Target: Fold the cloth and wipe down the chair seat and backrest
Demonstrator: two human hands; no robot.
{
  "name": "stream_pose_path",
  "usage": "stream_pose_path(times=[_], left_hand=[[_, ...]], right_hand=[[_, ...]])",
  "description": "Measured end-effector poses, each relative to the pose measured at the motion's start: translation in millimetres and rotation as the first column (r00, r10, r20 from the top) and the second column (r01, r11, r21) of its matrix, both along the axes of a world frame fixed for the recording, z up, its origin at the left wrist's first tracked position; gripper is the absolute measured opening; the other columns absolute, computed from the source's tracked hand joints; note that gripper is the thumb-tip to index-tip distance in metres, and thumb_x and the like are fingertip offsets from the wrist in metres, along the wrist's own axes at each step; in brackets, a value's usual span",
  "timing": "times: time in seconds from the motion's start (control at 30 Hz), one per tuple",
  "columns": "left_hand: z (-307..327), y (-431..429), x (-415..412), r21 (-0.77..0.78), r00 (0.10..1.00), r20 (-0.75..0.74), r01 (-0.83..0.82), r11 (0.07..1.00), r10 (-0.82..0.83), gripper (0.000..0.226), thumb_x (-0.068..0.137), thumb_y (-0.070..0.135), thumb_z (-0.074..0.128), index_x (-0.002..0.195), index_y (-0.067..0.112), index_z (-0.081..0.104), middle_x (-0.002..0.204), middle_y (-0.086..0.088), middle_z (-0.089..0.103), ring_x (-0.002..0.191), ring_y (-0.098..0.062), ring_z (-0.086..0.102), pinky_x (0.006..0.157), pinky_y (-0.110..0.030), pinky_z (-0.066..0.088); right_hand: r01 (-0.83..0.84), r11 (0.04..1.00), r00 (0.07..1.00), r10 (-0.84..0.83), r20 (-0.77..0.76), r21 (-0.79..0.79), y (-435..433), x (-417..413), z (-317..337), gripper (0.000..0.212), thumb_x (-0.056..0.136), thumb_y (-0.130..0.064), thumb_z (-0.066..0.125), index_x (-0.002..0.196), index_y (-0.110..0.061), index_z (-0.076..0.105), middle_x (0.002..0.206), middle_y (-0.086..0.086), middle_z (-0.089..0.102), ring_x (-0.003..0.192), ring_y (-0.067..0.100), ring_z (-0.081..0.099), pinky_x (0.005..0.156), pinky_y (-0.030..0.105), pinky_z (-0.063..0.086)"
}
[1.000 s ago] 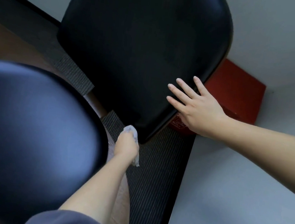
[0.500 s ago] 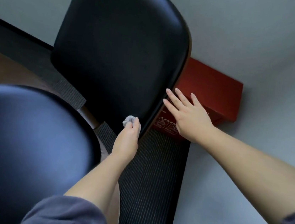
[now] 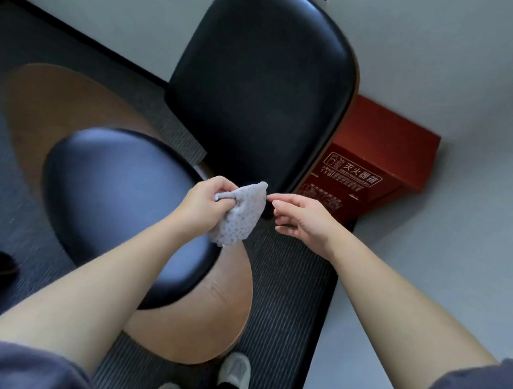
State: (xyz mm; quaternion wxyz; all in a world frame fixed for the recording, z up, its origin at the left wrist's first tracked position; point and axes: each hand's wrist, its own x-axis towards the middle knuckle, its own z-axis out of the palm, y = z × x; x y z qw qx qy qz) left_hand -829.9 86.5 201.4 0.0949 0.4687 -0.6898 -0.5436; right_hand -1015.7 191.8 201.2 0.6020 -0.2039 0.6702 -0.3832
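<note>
The left hand (image 3: pixel 205 204) is reached forward with its fingers curled tight round the bunched end of the cloth (image 3: pixel 240 220), gripping it in the air above the right edge of the seat (image 3: pixel 118 203). The cloth is pale grey with small dots. Its long axis is near upright, with 1 corner pointing up toward the foot of the backrest (image 3: pixel 262 82) and the broad end drooping down. Part of the cloth is hidden inside the fist. The right hand (image 3: pixel 303 221) holds nothing. Its fingers are loosely bent, and the thumb and forefinger tips lie just beside the cloth's upper corner with a thin gap between. Behind this hand a red box (image 3: pixel 380 151) stands in the wall corner, its left side hidden by the backrest. The small print on the box is too blurred to read.
</note>
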Motion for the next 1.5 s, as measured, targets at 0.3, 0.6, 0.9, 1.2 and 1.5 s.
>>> stream_pose_path(times=[0.3,0.6,0.9,1.2,1.5], left_hand=[[-2.6,10.0,148.9,0.002,0.997,0.031,-0.072,0.997,0.072,0.015,0.097,0.016,0.057,0.086,0.022,0.066,0.075,0.008,0.063,0.068,-0.007,0.055,0.062,-0.018,0.043],[-48.1,-6.2,447.3,0.072,0.927,0.253,-0.305,0.950,0.278,0.010,0.092,0.012,0.060,0.088,0.015,0.068,0.088,-0.004,0.065,0.083,-0.018,0.056,0.068,-0.027,0.038],[-159.9,2.0,695.6,0.025,0.698,0.558,-0.556,0.831,0.450,0.016,0.093,0.011,0.052,0.103,0.019,0.062,0.106,-0.003,0.062,0.091,-0.021,0.052,0.068,-0.028,0.041],[-219.3,38.9,766.4,-0.325,0.685,0.706,0.085,0.942,0.181,0.044,0.071,0.011,0.079,0.113,0.013,0.066,0.112,-0.008,0.059,0.100,-0.030,0.058,0.076,-0.045,0.050],[-216.4,55.7,767.1,0.008,0.485,0.842,0.426,0.905,-0.236,0.065,0.098,0.023,0.046,0.156,0.025,0.018,0.162,0.001,0.015,0.147,-0.015,0.021,0.118,-0.040,0.022]], right_hand=[[0.074,0.997,0.987,-0.071,0.147,-0.016,-1.8,154.9,-14.9,0.030,0.091,-0.013,0.063,0.120,-0.004,0.058,0.110,0.012,0.065,0.097,0.019,0.064,0.083,0.031,0.054],[0.015,0.996,0.991,-0.027,0.129,0.093,-37.2,454.0,-46.1,0.014,0.092,-0.014,0.064,0.096,-0.011,0.050,0.072,0.003,0.053,0.052,0.009,0.050,0.054,0.023,0.045],[-0.117,0.914,0.979,0.040,0.199,0.390,-54.2,722.2,-159.6,0.010,0.089,-0.002,0.056,0.092,-0.010,0.052,0.069,0.006,0.058,0.050,0.008,0.057,0.049,0.022,0.053],[-0.666,0.647,0.154,0.606,-0.781,0.371,-23.7,776.9,-231.9,0.051,0.081,-0.016,0.060,0.130,-0.021,0.047,0.127,0.003,0.049,0.113,0.029,0.052,0.085,0.041,0.045],[-0.770,0.074,-0.423,0.685,-0.593,0.634,-20.7,779.6,-226.4,0.072,0.099,-0.034,0.037,0.153,-0.026,-0.010,0.160,0.000,-0.021,0.144,0.034,-0.024,0.112,0.065,-0.007]])
